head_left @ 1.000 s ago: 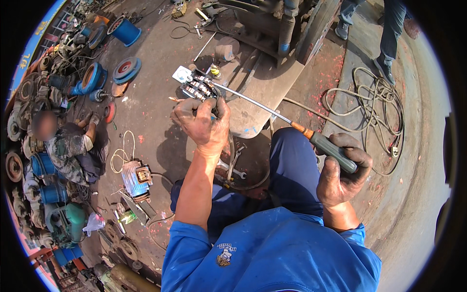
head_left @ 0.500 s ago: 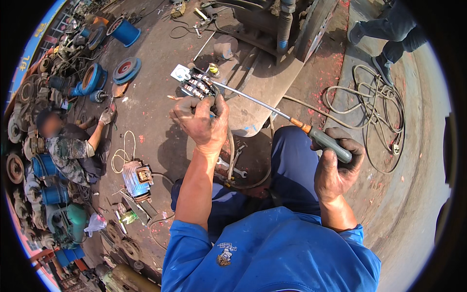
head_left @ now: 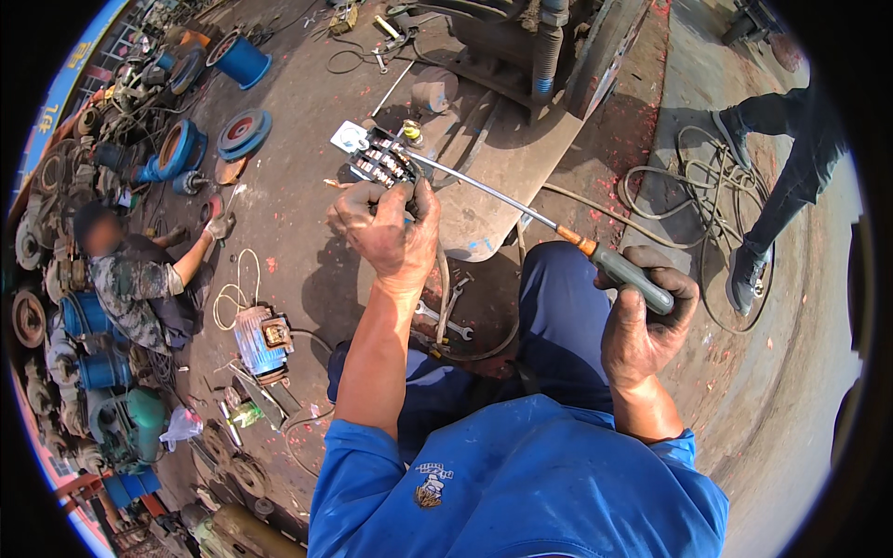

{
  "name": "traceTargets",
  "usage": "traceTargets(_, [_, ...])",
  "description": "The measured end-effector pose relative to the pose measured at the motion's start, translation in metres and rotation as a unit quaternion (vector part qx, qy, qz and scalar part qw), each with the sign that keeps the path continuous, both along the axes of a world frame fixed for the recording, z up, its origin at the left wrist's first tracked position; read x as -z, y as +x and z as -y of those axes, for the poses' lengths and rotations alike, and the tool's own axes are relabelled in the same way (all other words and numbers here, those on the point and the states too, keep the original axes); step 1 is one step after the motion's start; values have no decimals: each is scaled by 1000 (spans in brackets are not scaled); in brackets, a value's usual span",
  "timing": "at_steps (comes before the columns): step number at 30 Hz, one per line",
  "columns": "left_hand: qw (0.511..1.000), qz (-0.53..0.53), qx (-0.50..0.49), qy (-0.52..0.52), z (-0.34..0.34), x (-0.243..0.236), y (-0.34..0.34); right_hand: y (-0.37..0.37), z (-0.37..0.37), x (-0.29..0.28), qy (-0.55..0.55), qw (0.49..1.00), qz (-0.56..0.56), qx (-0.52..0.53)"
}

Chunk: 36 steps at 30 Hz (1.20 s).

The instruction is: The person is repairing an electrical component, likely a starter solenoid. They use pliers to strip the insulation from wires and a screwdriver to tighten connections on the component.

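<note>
My left hand is closed on the near side of a black electrical terminal block with rows of metal contacts. A white plate sticks out at its far left corner. In my right hand is a long screwdriver with a dark grey-green handle and an orange-brown collar, my fingers curled round the handle. Its thin steel shaft slants up and left, and the tip reaches the block's right side; whether it sits in a screw is too small to tell. A cable hangs below the left hand.
Wrenches lie on the ground before my knees. A blue motor stands at left, near a crouching person among motor parts. A brown metal plate and machine lie ahead. Coiled cable and a walking person's legs are at right.
The walking person's legs have shifted nearer along the right side, one shoe now by the coiled cable. The crouching person's gloved hand moved slightly. My hands, the block and screwdriver stay nearly still.
</note>
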<state>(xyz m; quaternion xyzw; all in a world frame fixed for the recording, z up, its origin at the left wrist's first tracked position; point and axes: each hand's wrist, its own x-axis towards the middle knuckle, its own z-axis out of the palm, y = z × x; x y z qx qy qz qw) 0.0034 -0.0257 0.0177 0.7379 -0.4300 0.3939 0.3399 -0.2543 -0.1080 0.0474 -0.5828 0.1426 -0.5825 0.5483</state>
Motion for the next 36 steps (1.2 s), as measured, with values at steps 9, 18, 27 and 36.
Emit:
traceTargets(9, [1000,-4,4,-1,0,2,1,1,0,-6,-34,999,-6,0])
traceTargets(18, [999,29,31,-32,4,-4,-4,-29,9,-15,16,975,-217,50])
traceTargets(27, [998,-4,33,-51,6,1,-9,-33,20,-21,-98,954,-274,66])
traceTargets(36, [998,23,26,-54,8,15,1,-29,28,-21,-43,964,-256,60])
